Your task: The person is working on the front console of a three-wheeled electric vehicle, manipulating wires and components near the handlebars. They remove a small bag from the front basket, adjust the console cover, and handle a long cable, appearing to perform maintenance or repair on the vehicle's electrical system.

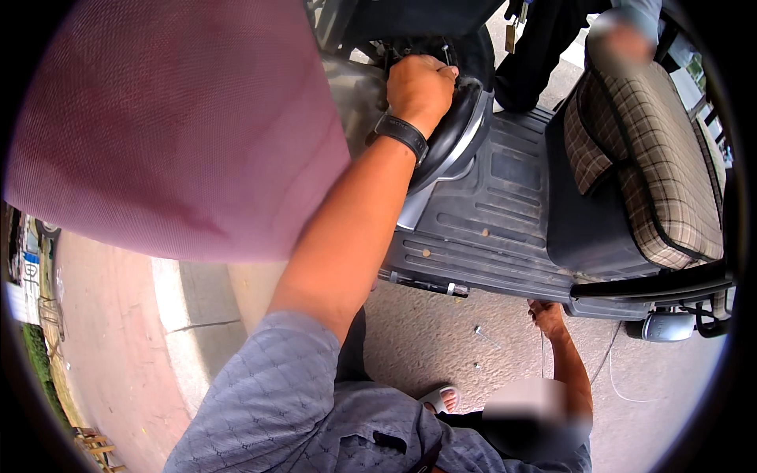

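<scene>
My left hand [422, 88], with a dark band on the wrist, is closed at the front of a small vehicle, above a black curved part [449, 130] with silver trim. What its fingers hold is hidden. A slim metal piece [446, 54] stands just beyond the fingers. At lower right my right hand [546, 314], small in view, has its fingers curled beside the outer edge of the ribbed black footboard [505, 189]. A thin wire [542, 355] hangs from it. A blurred patch covers the area left of that forearm.
A plaid seat [662, 150] stands right of the footboard. Maroon covering [181, 126] fills the upper left. A person in dark clothes [544, 47] stands beyond. On the ground lie a bolt-like piece [487, 337], a small bit [476, 365] and a pale curved wire [623, 388].
</scene>
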`<state>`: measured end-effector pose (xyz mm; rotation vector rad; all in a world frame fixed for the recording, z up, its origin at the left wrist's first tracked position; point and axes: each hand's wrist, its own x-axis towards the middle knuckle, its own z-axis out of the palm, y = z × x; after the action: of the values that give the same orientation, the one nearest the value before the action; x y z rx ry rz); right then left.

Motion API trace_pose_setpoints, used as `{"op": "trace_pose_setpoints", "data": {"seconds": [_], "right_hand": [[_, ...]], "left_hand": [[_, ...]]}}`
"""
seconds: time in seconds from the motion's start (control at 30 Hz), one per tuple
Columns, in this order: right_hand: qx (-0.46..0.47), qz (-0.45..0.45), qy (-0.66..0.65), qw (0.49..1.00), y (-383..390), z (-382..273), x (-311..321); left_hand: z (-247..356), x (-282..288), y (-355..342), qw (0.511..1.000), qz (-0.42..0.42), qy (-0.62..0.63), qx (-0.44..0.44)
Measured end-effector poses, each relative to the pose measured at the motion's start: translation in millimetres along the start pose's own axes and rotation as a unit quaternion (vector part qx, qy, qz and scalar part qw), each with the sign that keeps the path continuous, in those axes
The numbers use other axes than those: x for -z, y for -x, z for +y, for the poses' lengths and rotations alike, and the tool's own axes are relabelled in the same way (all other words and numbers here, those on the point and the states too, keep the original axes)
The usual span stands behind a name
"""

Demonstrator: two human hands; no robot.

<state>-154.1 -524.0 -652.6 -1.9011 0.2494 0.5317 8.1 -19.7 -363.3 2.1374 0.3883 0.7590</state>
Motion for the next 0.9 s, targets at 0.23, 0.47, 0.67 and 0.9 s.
{"op": "trace_pose_setpoints", "data": {"seconds": [0.23,0.47,0.67,0.9], "right_hand": [[0.034,0.033,0.087,0.995,-17,49,-5],[0.139,0.075,0.182,0.971,-45,77,18],[0.201,0.1,0.363,0.904,-56,92,26],[0.076,0.095,0.215,0.969,-34,125,50]], "left_hand": [[9,6,9,0.996,-0.003,-0.094,-0.001],[-3,1,4,0.998,-0.044,0.033,0.044],[-1,2,10,1.0,-0.009,0.017,-0.001],[-11,-8,7,0.99,0.007,0.129,-0.059]]}}
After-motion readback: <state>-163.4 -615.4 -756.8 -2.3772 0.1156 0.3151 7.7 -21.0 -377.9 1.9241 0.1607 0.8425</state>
